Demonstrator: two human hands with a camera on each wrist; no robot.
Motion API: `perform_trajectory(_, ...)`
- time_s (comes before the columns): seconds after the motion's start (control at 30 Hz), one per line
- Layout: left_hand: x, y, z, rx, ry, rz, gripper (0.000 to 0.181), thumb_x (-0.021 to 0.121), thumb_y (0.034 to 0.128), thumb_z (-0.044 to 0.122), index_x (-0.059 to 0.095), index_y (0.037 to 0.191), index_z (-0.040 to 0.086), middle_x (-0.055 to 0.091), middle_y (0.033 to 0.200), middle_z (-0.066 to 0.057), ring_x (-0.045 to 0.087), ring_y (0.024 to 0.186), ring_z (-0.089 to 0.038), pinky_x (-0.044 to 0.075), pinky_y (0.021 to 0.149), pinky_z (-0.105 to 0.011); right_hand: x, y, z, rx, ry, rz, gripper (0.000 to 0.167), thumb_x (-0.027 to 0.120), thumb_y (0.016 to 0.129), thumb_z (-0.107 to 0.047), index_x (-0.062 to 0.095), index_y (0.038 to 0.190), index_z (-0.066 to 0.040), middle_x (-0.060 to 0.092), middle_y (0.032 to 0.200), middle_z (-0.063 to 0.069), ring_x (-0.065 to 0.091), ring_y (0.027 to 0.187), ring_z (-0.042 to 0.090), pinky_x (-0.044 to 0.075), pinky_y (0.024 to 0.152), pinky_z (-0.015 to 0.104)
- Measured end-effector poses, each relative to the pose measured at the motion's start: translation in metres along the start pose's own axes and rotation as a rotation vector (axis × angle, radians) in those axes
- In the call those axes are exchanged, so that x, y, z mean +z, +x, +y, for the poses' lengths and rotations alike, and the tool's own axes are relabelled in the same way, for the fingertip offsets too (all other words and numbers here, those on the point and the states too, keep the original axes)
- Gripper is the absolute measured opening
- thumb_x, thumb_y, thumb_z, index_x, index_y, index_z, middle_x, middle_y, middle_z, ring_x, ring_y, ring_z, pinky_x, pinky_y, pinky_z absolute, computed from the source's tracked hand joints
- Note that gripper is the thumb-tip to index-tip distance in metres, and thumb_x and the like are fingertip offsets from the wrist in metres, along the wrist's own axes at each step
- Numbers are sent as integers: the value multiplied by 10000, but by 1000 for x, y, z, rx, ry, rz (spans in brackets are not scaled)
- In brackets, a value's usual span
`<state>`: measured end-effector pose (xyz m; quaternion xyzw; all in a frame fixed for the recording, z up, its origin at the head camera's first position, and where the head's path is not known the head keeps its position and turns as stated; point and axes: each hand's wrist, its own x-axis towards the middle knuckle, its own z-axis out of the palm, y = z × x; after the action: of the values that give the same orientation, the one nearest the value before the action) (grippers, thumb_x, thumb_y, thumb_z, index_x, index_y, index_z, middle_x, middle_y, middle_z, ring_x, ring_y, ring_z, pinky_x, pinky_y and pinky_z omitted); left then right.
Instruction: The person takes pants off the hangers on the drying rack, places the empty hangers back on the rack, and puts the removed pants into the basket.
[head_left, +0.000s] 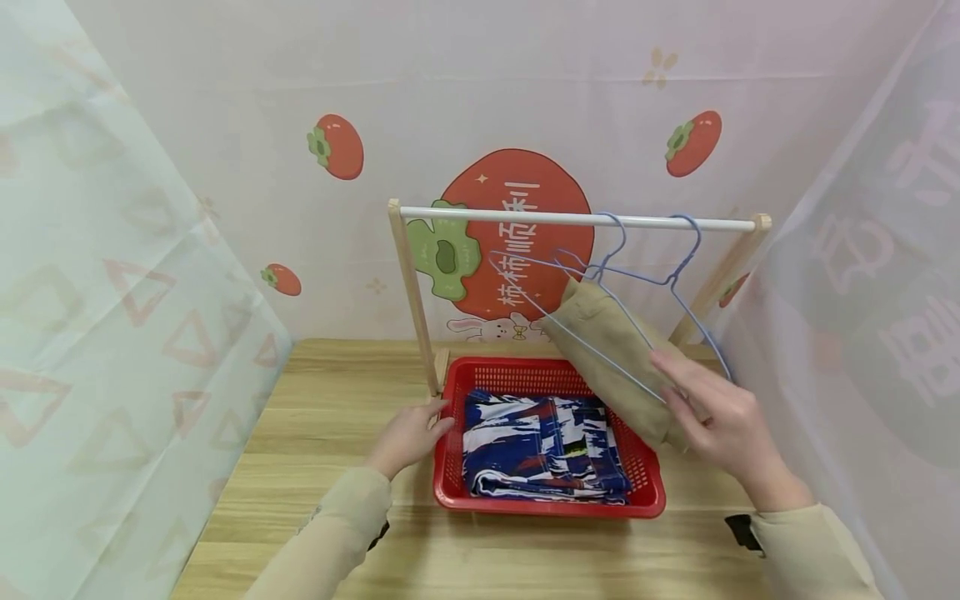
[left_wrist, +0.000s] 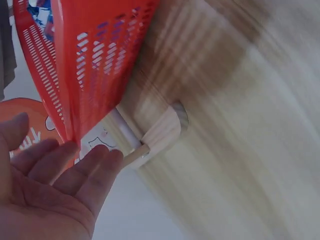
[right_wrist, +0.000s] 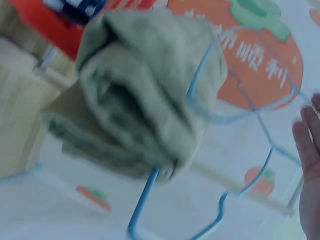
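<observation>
A folded khaki garment [head_left: 615, 358] [right_wrist: 150, 65] lies tilted among the wires of two blue hangers [head_left: 623, 237] [right_wrist: 142, 200], above the basket's right side. Beside it, my right hand [head_left: 723, 417] [right_wrist: 311, 165] has its fingers extended near the hanger wire; contact cannot be told. My left hand [head_left: 408, 437] [left_wrist: 55, 190] is at the left rim of the red basket [head_left: 551, 506] [left_wrist: 70, 75], fingers loosely bent, fingertips by the rim and holding nothing. Inside the basket sits a folded blue, white and red patterned cloth [head_left: 517, 442].
A rack with a white bar [head_left: 510, 217] and wooden posts [head_left: 415, 292] stands behind the basket on the wooden table [head_left: 300, 467]. Both hangers hook over the bar's right half. Printed sheets [head_left: 247, 150] enclose the back and sides. The rack's wooden foot [left_wrist: 162, 130] is close to my left fingers.
</observation>
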<state>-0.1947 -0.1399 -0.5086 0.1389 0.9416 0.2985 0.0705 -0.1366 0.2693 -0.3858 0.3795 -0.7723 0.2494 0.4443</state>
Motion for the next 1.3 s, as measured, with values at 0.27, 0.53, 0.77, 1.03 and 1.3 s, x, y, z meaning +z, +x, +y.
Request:
perform_trajectory(0.27, 9, -6, -3, -187, -475, -11, 493, 623, 1012, 76, 493, 1466, -65, 695, 1196, -278, 748, 928, -345, 637, 718, -454, -16, -16, 16, 177, -206, 193, 460, 560, 1058, -342, 713, 1189, 71, 712, 1105, 298, 609, 1272, 99, 417, 1081, 142)
perform_trajectory(0.53, 19, -11, -8, -324, -674, -31, 457, 638, 981, 14, 516, 1398, -129, 734, 871, -217, 723, 618, -262, 625, 565, -415, -27, -61, 34, 494, -233, 14, 518, 735, 961, -237, 599, 1410, -18, 706, 1202, 229, 522, 1211, -146, 290, 985, -38)
perform_trajectory(0.77, 26, -12, -12, -377, -695, -27, 363, 632, 995, 45, 566, 1298, -143, 715, 818, -150, 676, 570, -181, 619, 544, -391, -21, -75, 36, 593, -203, -58, 303, 723, 911, 24, 713, 1213, 23, 737, 1087, 240, 402, 1045, -338, 315, 873, -59)
perform_trajectory(1.03, 28, -12, -13, -412, -667, -33, 288, 635, 1005, 87, 586, 1210, -110, 676, 759, -97, 607, 520, -139, 616, 566, -420, -15, -88, 41, 562, -187, 24, 83, 682, 945, 23, 748, 994, 22, 753, 907, 209, 543, 926, -256, 399, 793, 2)
perform_trajectory(1.3, 26, -13, -11, -426, -679, -53, 289, 615, 1024, 104, 572, 1224, -101, 674, 762, -114, 610, 524, -153, 606, 524, -385, -12, -94, 47, 441, -308, 97, 229, 645, 1018, -160, 731, 901, 17, 714, 744, 148, 602, 561, 172, 434, 616, 190)
